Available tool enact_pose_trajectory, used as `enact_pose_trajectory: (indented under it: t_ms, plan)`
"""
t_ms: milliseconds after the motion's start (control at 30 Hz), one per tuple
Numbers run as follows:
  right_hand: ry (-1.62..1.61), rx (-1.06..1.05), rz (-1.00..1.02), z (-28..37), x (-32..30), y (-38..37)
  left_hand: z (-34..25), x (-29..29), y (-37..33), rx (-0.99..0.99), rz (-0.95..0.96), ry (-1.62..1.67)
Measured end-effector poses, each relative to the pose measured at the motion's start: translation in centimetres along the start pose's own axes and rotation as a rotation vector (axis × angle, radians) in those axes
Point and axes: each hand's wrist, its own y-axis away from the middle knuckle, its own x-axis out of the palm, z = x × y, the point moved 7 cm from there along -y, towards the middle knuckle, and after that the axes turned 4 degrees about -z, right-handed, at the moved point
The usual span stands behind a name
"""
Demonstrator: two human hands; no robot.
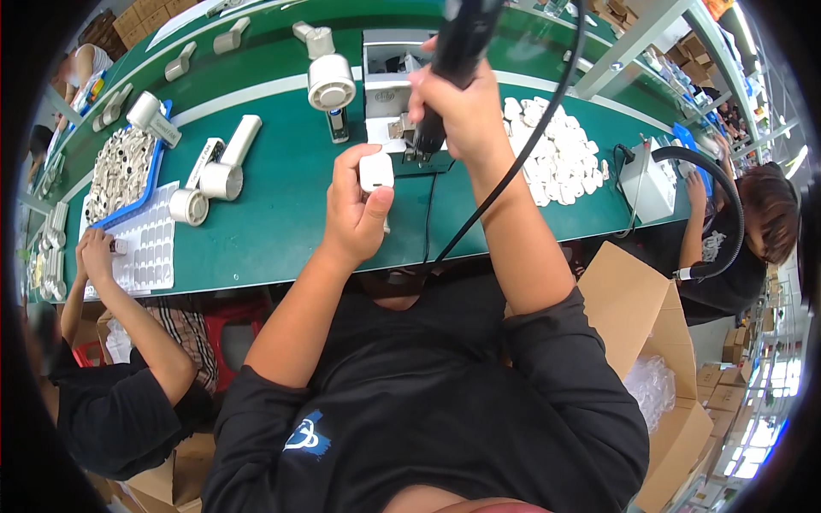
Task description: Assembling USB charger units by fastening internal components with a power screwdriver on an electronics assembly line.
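Note:
My left hand is closed round a white plastic part, with a rounded end and a small dark slot toward me. A black electric screwdriver stands nearly upright in my right hand, whose fingers wrap its barrel. Its lower end is over the metal front of a grey box-shaped screw feeder, just beyond the white part. Whether the bit touches anything cannot be made out. Behind the feeder's left side, a white handheld fan shows its round head. Most of the held part is hidden by my fingers and palm.
White plastic pieces lie heaped on the green table at right. White fans and a blue tray of small parts are at left. A black cable crosses my right forearm. Co-workers sit at both sides; an open carton stands lower right.

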Motion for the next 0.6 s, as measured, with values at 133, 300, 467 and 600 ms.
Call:
enact_pose_trajectory:
  t_ms: [133, 300, 467, 600]
  plan:
    - [-0.183, -0.131, -0.016, 4.6, 0.3, 0.9, 0.1, 0.4, 0.0, -0.013, 0.032, -0.078]
    - [-0.303, -0.107, 0.015, 10.5, 4.1, 2.3, -0.1, 0.8, -0.1, -0.058, 0.053, -0.089]
    - [-0.32, -0.022, 0.03, 8.6, 4.4, 2.0, -0.1, 0.8, -0.2, -0.05, 0.049, -0.14]
    - [-0.379, -0.386, 0.376, 9.2, 4.7, -0.2, -0.7, 1.5, -0.3, 0.001, 0.071, -0.18]
